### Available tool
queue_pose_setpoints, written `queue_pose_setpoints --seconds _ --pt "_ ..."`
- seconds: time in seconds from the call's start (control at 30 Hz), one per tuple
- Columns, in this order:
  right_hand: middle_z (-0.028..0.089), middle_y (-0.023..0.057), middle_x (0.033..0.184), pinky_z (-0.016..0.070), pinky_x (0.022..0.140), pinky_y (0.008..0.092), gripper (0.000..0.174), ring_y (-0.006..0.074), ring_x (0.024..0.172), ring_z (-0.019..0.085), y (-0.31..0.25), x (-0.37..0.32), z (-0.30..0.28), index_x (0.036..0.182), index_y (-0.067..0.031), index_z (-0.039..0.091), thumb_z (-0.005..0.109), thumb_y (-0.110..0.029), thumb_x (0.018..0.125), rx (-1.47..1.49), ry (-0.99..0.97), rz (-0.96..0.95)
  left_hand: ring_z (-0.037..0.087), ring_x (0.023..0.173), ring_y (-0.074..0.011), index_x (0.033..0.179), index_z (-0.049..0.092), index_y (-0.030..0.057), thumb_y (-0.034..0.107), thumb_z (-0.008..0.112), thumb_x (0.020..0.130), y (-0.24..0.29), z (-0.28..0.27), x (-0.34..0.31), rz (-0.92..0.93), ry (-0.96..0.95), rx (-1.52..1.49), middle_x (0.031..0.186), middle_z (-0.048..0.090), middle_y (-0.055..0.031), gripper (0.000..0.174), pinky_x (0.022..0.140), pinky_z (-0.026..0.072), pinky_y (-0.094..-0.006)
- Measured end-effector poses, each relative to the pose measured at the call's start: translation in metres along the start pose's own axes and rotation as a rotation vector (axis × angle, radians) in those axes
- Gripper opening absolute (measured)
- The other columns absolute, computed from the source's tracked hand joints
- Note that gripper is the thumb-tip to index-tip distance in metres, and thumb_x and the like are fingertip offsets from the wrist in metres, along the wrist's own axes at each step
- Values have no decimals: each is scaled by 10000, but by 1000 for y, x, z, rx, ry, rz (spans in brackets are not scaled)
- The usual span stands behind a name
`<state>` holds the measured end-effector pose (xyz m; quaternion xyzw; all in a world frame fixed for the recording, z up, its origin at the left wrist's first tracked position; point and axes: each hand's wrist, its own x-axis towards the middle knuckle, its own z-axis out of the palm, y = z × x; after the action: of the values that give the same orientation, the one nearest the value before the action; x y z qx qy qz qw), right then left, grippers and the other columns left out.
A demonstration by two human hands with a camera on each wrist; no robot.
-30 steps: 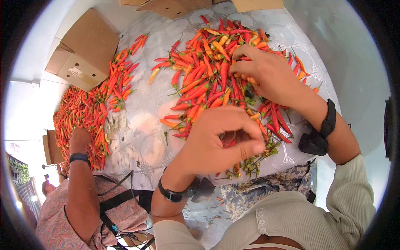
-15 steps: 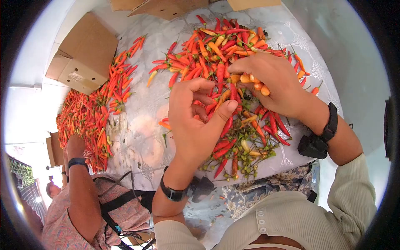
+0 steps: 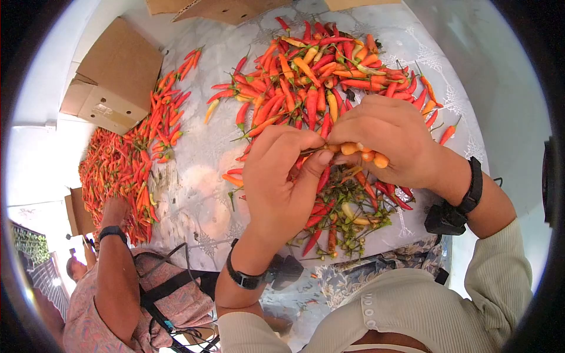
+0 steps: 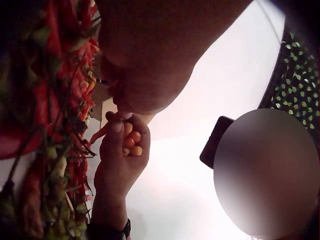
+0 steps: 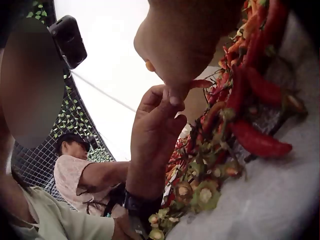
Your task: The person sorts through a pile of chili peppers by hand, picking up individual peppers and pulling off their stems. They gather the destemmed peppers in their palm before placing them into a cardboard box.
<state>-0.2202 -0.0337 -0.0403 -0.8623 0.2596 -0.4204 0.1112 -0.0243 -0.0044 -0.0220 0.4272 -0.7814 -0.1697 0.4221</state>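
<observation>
My right hand [image 3: 385,132] grips several orange chili peppers [image 3: 381,160], their rounded ends showing below its curled fingers. In the left wrist view these chili peppers [image 4: 134,136] sit bunched in the palm, and a reddish one points out past the fingertips. My left hand [image 3: 271,182] meets the right at the fingertips, thumb and forefinger pinching the stem end of a chili pepper. The right wrist view shows this left hand [image 5: 152,130] with its thumb and forefinger pressed together; fingers hide most of the stem. Beneath both hands lies a heap of red and orange chili peppers [image 3: 288,88].
Green cut stems [image 3: 353,241] lie near the front edge of the patterned tablecloth [image 3: 200,194]. A larger chili pile [image 3: 118,170] is at the left, beside a cardboard box [image 3: 118,76]. Another person's arm [image 3: 118,282] reaches into that pile.
My left hand has moved up and right from the heap's near side, its fingers closing at the right fingertips. My right hand came off the heap with chili peppers and moved slightly nearer.
</observation>
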Motion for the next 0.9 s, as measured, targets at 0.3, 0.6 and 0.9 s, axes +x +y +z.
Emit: queue_pose_setpoints --seconds 0.3,0.6,0.9 --pt "570 78 766 465 619 398 266 285 733 585 -2 -1 -1 902 -85 590 726 -233 728 14 -54 29 541 668 -219 793 622 13 67 710 770 -5 -2 -1 -51 -66 -94 697 578 -73 106 606 422 -314" --pt "568 56 732 436 571 368 237 262 670 561 -3 1 1 908 -81 617 733 -180 727 50 -32 -52 499 691 -157 784 619 12 47 696 782 -12 -6 -1 -137 -144 -405 724 562 -37 84 638 400 -283" --pt "611 63 765 467 588 364 230 272 688 611 -5 -1 -2 907 -71 626 746 -130 720 102 -34 -41 508 725 -139 795 640 22 62 691 806 -15 -8 0 -200 -200 -630 767 583 -18 66 670 401 -273"
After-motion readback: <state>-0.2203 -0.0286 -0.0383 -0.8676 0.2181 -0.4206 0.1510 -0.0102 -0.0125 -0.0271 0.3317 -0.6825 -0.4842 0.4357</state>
